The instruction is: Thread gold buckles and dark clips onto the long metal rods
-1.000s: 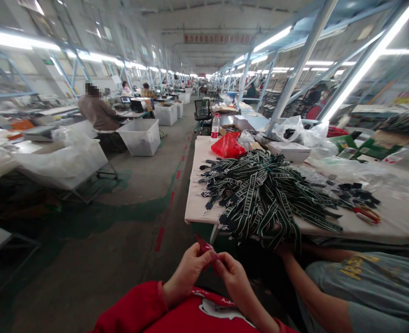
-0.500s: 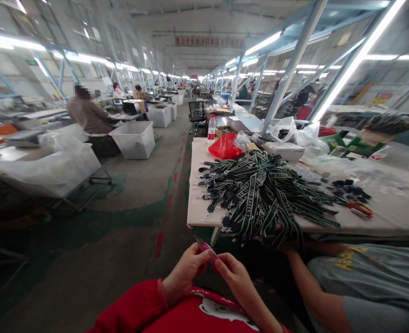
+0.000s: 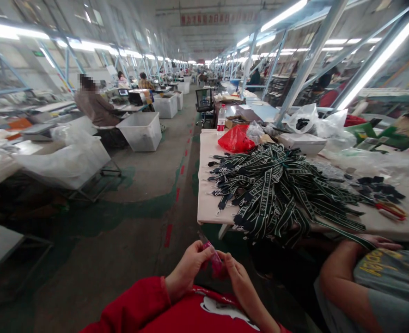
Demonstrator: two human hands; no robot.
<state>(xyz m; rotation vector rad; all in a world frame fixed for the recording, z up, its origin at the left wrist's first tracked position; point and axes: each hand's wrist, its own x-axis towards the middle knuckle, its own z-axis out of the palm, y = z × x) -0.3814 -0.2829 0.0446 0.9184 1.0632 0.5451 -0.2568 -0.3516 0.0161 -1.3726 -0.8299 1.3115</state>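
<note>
My left hand (image 3: pixel 186 268) and my right hand (image 3: pixel 237 277) meet low in front of my red top, both pinched on a small pink wrapped item (image 3: pixel 214 260). The left fingers hold its upper end and the right fingers its lower end. Ahead and to the right, a big heap of dark green and white striped lanyards (image 3: pixel 277 192) lies on a white table (image 3: pixel 209 210) and spills over its front edge.
A co-worker in a grey shirt (image 3: pixel 384 282) sits at my right, one hand at the table edge. On the table are a red bag (image 3: pixel 236 139), a water bottle (image 3: pixel 221 121), clear bags and scissors (image 3: pixel 391 210). White bins (image 3: pixel 142 132) and a seated person (image 3: pixel 95 108) flank the aisle on the left.
The view shifted slightly and the co-worker's forearm rose toward the table edge. My hands kept their pinch on the pink item, turning it a little lower between the fingers.
</note>
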